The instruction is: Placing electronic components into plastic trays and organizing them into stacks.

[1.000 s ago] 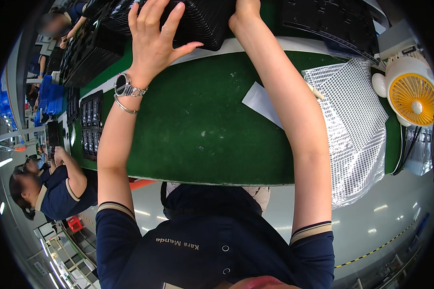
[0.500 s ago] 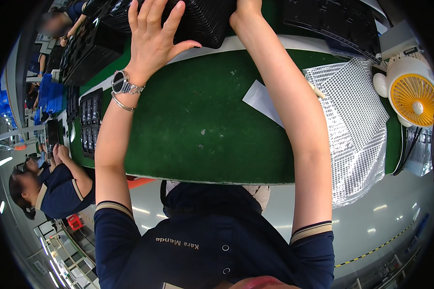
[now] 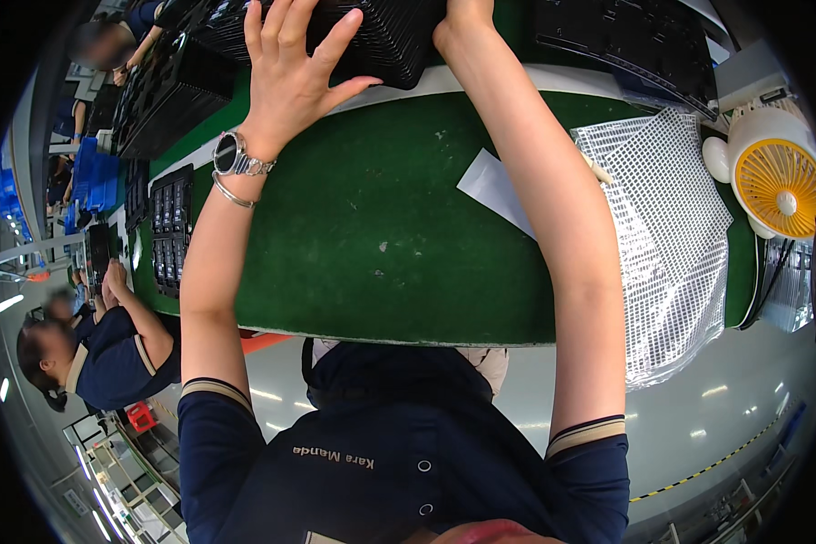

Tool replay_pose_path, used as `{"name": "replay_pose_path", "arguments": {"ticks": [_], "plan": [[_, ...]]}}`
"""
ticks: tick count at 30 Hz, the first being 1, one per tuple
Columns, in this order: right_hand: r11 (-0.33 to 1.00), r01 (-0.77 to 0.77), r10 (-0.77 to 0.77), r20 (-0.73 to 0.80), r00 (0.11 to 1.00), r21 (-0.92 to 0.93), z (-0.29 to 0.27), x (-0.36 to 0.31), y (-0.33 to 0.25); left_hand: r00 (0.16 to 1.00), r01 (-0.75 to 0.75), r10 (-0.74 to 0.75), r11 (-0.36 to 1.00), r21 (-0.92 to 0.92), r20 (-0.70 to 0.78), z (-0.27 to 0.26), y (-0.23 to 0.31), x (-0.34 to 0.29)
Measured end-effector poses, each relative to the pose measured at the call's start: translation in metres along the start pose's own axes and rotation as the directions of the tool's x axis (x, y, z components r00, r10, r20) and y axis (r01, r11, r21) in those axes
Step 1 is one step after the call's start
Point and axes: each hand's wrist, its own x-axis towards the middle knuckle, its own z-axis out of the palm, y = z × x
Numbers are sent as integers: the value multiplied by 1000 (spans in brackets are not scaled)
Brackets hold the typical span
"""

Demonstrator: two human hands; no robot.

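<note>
At the far side of the table a tall stack of black plastic trays (image 3: 394, 41) runs up past the top edge of the picture. My left hand (image 3: 290, 82), with a watch and a bangle on its wrist, lies at the stack's near left side. Its fingers are spread, with the thumb out along the front of the trays. Of my right hand (image 3: 467, 20) only the wrist and heel show, at the stack's right side. The fingers are cut off by the picture's edge.
A green mat (image 3: 372, 227) covers the table. White paper (image 3: 499, 190) and a gridded clear plastic bag (image 3: 662, 245) lie right, near a white and yellow fan (image 3: 780, 186). Black trays (image 3: 168, 227) with small parts lie left. A co-worker (image 3: 109, 354) works beyond them.
My left hand has shifted slightly to the right, with its index finger a little lower. My right arm has hardly moved. A co-worker's hands at the left have moved slightly.
</note>
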Motion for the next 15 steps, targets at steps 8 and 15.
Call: {"name": "replay_pose_path", "arguments": {"ticks": [8,15], "plan": [[999,-40,40,1,999,12,2,-3,-3,998,35,-34,999,-10,57,-3,4,-1],[999,-45,45,37,998,13,-2,-2,-4,997,62,-60,998,-30,57,0,8,-1]]}}
